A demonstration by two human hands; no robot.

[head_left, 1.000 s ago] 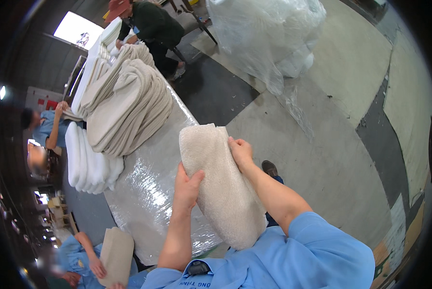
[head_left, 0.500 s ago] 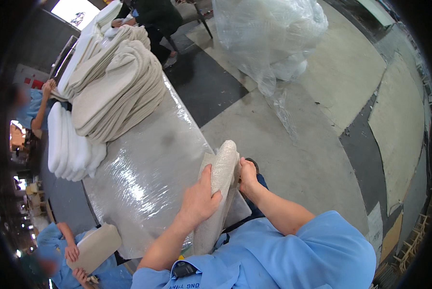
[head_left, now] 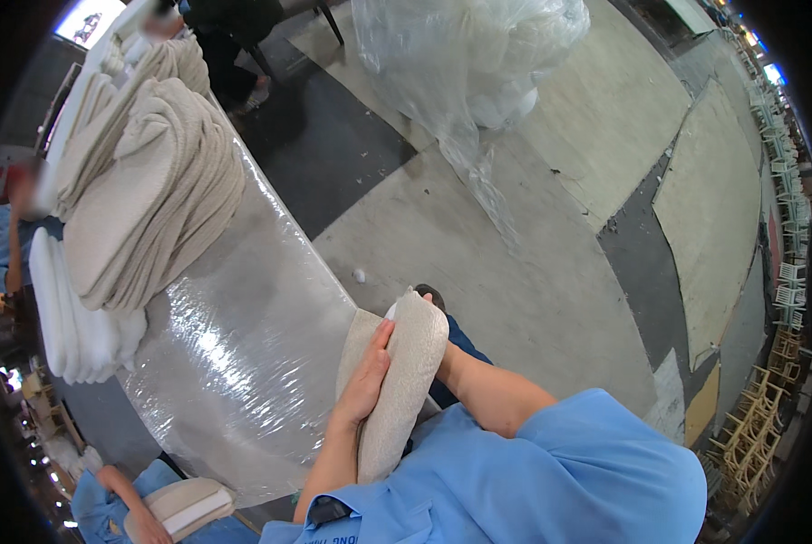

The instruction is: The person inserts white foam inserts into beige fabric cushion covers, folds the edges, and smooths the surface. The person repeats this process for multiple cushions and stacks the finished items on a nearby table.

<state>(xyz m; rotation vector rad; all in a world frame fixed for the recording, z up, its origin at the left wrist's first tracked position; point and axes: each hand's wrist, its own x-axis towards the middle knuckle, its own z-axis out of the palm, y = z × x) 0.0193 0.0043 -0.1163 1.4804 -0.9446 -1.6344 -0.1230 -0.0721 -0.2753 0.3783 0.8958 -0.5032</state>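
Beige fabric cover is resting in front of the person's chest, over the near right corner of a table that is wearing clear, shiny film; whether it is touching the tabletop, one cannot tell. The left hand is grasping the cover along its side, fingers stretched and pressing against the fabric. The right hand is reaching around the far side and is mostly hiding behind the cover, so its exact grip cannot be told.

A little white material is peeking out near the upper end, and a beige flap is standing away to the left of the fingers. Judging by this, some white filling is probably sitting inside, but the piece is not looking finished: the white is showing and the flap is hanging loose.

Farther along the table, a pile of beige pieces is lying beside a row of white pads, suggesting that plenty of similar work is remaining, though which of them are complete is not showing. At the lower left, a co-worker's hand is holding another beige piece with a white strip showing.
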